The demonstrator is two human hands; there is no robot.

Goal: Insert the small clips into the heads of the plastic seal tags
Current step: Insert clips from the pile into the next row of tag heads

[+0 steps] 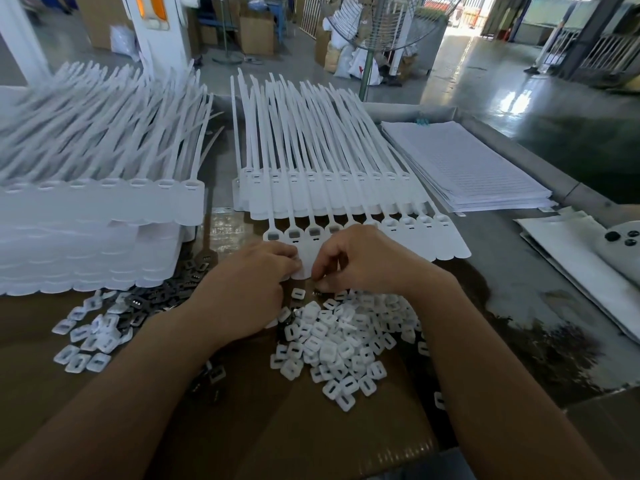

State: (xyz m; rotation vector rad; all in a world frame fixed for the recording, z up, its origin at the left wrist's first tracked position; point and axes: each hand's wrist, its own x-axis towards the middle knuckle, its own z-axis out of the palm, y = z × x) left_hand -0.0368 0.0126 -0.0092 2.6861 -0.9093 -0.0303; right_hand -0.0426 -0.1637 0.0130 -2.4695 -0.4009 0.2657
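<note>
A strip of white plastic seal tags (446,237) lies across the table's middle, long tails pointing away. Three heads at its left end (294,233) show dark inserts; the heads further right look hollow. My left hand (249,289) rests on the strip's near edge, its fingers curled down over the tag flaps. My right hand (360,261) is beside it, fingertips curled down and pinching something small at the near edge of the strip; the piece itself is hidden. A heap of small white square clips (339,344) lies just below my hands. Dark metal inserts (166,296) are scattered at the left.
A tall stack of tag strips (100,237) stands at the left. More white clips (90,334) lie near it. A pile of lined paper sheets (464,164) sits at the right, with a grey controller (623,244) at the right edge. A standing fan (377,26) is behind the table.
</note>
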